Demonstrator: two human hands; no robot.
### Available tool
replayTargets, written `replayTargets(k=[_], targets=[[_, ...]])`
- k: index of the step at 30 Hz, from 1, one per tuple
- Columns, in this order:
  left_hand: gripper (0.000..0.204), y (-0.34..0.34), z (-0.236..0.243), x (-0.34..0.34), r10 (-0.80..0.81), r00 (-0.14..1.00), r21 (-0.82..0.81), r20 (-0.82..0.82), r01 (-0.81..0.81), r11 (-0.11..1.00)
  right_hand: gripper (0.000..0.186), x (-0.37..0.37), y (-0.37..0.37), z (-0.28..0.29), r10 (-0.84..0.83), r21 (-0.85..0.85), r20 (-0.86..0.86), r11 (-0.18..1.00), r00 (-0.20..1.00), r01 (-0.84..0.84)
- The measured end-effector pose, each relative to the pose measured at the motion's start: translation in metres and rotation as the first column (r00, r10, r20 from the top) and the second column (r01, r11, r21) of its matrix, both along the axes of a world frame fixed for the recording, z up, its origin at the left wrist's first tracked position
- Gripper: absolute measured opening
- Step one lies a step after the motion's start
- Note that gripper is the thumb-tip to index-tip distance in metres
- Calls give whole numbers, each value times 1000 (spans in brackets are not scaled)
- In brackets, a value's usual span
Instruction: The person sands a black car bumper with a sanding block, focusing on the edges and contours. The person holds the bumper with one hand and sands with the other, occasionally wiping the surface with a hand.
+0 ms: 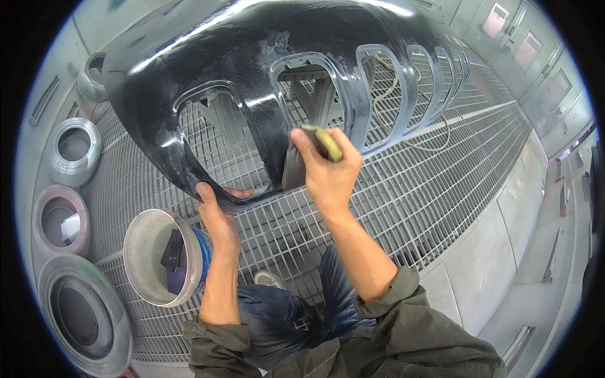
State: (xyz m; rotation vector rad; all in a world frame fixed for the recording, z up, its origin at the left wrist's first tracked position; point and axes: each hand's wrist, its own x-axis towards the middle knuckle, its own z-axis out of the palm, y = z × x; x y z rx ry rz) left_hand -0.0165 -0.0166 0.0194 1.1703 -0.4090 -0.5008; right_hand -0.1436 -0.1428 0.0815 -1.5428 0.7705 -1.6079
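Note:
In front of me stands a large black curved panel (258,120) with several rounded window-like openings. Its finish is patchy, with grey, dull areas around the opening frames. My left hand (219,214) grips the lower rim of the nearest left opening, thumb outside and fingertips showing through the gap. My right hand (333,169) is closed around a yellow-green sponge pad (329,145), held by the lower part of the upright between two openings. Whether the pad touches the panel is hidden by my fingers.
Close to my left forearm stands a pale bucket (140,258) holding dark and purple pieces. Several grey tyre-like rings (75,151) line the left wall. Metal grating (403,208) forms the floor. A thin hose (435,146) lies beyond the panel.

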Motion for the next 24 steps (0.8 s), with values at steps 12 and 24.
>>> replayTargets(k=[12,24], targets=[[81,0,-11,5,-8,1000,-13,-28,8,1000,33,28,-53,101,-233,-339,-579,940,781,30],[81,-4,-17,5,-8,1000,26,0,8,1000,33,-36,-171,163,-256,-499,-857,630,448,-595]])
